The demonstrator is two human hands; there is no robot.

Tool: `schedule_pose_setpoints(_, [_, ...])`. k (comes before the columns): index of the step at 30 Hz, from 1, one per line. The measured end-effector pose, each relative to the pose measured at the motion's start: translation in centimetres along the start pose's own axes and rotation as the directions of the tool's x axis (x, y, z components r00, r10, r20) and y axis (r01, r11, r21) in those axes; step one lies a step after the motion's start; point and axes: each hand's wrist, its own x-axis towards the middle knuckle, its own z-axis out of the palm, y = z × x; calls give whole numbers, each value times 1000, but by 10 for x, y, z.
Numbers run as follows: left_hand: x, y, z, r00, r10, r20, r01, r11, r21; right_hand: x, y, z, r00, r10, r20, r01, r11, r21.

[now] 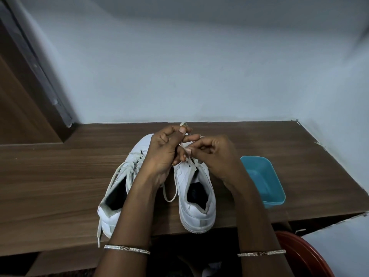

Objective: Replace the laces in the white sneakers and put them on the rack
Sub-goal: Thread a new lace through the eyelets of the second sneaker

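The toe and front eyelets of the right sneaker [196,208] are hidden behind both hands, so I cannot tell how far its lacing runs. The left hand [163,154] has its fingers curled, with thumb and forefinger pinching the lace [165,193], whose end pokes up just above the fingertips. The right hand [213,156] is curled too, its thumb and fingers closed on the same lace just above the sneaker's tongue. Exactly how it passes between them is hard to make out. A slack loop of that lace hangs below the left wrist, between the two shoes.

Both shoes stand near the bench's [50,186] front edge, heels toward the person. The left sneaker [137,150] is partly covered by the left forearm, and its loose lace end [98,232] dangles over the front edge.

A blue plastic tub [273,202] sits near the right sneaker, toward the bench's right edge, showing only its blue bottom inside. A red round object [303,256] below the bench's right corner is cut off by the frame.
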Motion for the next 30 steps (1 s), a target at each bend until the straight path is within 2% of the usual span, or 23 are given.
schedule_pose_setpoints(2, [0, 0, 0, 1000, -12, 21, 12, 1000, 3, -1, -1, 0, 999, 27, 45, -30, 997, 70])
schedule_pose_setpoints(5, [0, -1, 1, 999, -18, 41, 18, 1000, 6, -4, -4, 2, 978, 56, 199, -74, 994, 85])
schedule_pose_setpoints(9, [-1, -1, 2, 998, -25, 52, 22, 999, 46, -5, -5, 1, 967, 101, 233, -133, 983, 126])
schedule_pose_setpoints(11, [-2, 0, 3, 999, -20, 48, 16, 997, 78, -5, -3, -1, 968, 134, 211, -168, 974, 153])
schedule_pose_setpoints(13, [-3, 2, 1, 1000, 4, -10, -2, 985, 171, -5, 1, -3, 977, 177, 116, -199, 956, 215])
schedule_pose_setpoints(15, [-3, -1, -4, 991, 79, -112, -35, 934, 356, -4, 5, -8, 973, 231, 3, -220, 926, 306])
schedule_pose_setpoints(17, [-2, -3, -15, 984, 129, -124, -42, 841, 539, -5, 8, -14, 966, 256, -38, -225, 903, 365])
schedule_pose_setpoints(19, [-2, -3, -26, 1000, 6, -5, -1, 767, 642, -7, 9, -17, 961, 277, -25, -242, 878, 412])
schedule_pose_setpoints(21, [-5, -1, -29, 975, -190, 114, 52, 697, 715, -9, 8, -17, 952, 305, 14, -279, 848, 452])
schedule_pose_setpoints(22, [-6, 0, -27, 961, -243, 134, 57, 647, 760, -10, 8, -16, 948, 317, 26, -293, 838, 461])
schedule_pose_setpoints(25, [-9, -2, -22, 961, -254, 108, 40, 516, 856, -11, 8, -10, 946, 323, 34, -301, 830, 470])
schedule_pose_setpoints(30, [-14, 7, -24, 916, -384, 120, 142, 588, 796, -10, 10, -5, 950, 310, 26, -289, 849, 442])
